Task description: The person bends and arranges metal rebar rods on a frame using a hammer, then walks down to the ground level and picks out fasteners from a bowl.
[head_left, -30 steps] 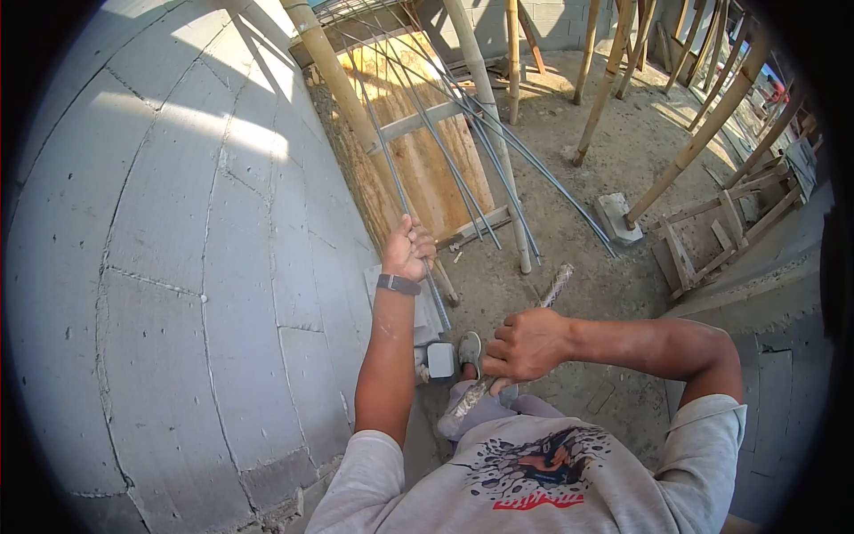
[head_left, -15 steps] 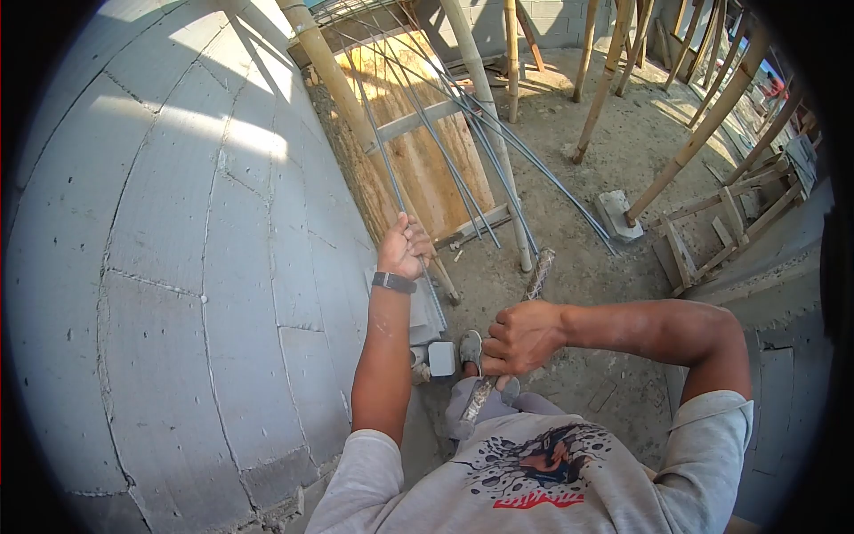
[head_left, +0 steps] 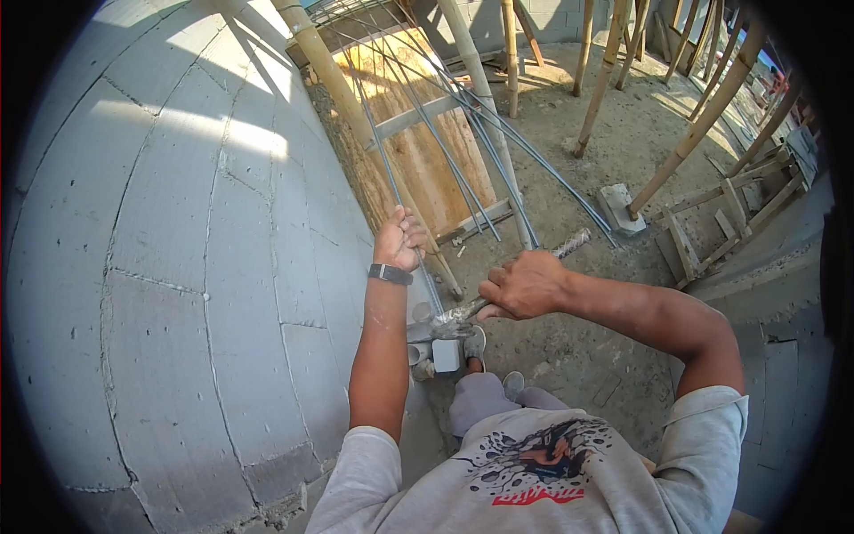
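Note:
My left hand is closed around a thin steel rebar that slants down beside the grey block wall. A dark band sits on that wrist. My right hand grips the wrapped handle of a hammer, and the free end of the handle sticks out to the upper right. The grey hammer head lies close to the rebar's lower end; whether they touch, I cannot tell. Just below the head are a white square-ended block and a round pipe end.
More rebars lean across a wooden board ahead. Bamboo poles stand upright or slanted on the rough floor. One rests by a concrete block. A wooden frame lies at the right. A person is far off at the upper right.
My right hand has moved up slightly, and the hammer has swung from beside my leg to the rebar's lower end. My left hand keeps its hold, slightly higher in view.

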